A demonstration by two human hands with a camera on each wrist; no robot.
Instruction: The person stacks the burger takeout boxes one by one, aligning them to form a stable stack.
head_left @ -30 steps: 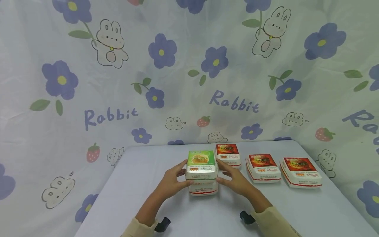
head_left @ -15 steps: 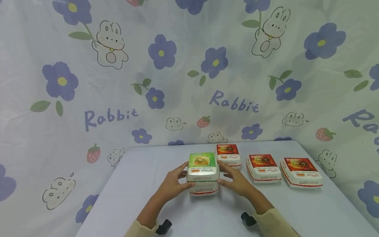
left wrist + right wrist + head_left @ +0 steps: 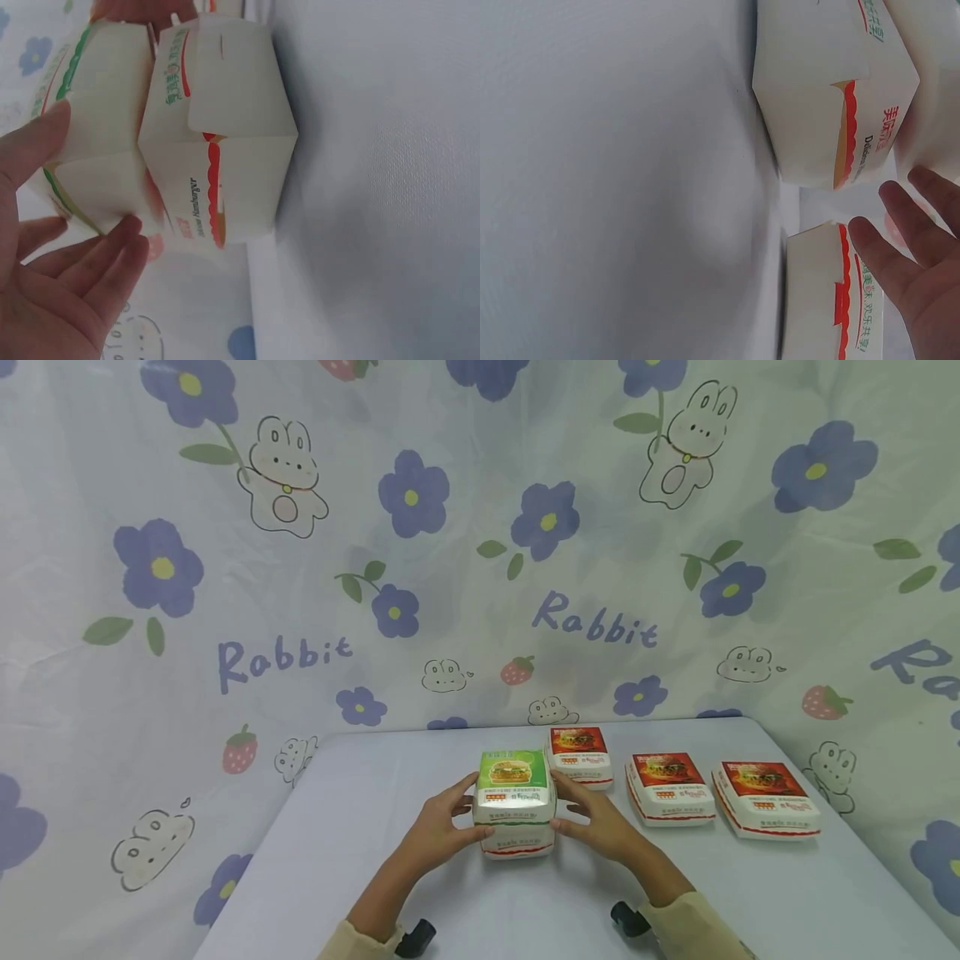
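Note:
A green-topped hamburger box sits on a red-trimmed hamburger box, stacked near the middle of the table. My left hand holds the green box at its left side, thumb at the front corner. At the opposite side my right hand holds the same box, its thumb also at the front corner. In the left wrist view the upper box meets the lower box at a narrow seam. The right wrist view shows spread fingers by the upper box; that thumb is hidden there.
A red-topped hamburger box stands just behind the stack, to its right. Two more, a middle box and a far-right box, sit further right on the white table. A printed curtain hangs behind.
The green box has come down slightly onto the lower box, and both hands have moved down with it. The other boxes have stayed in place.

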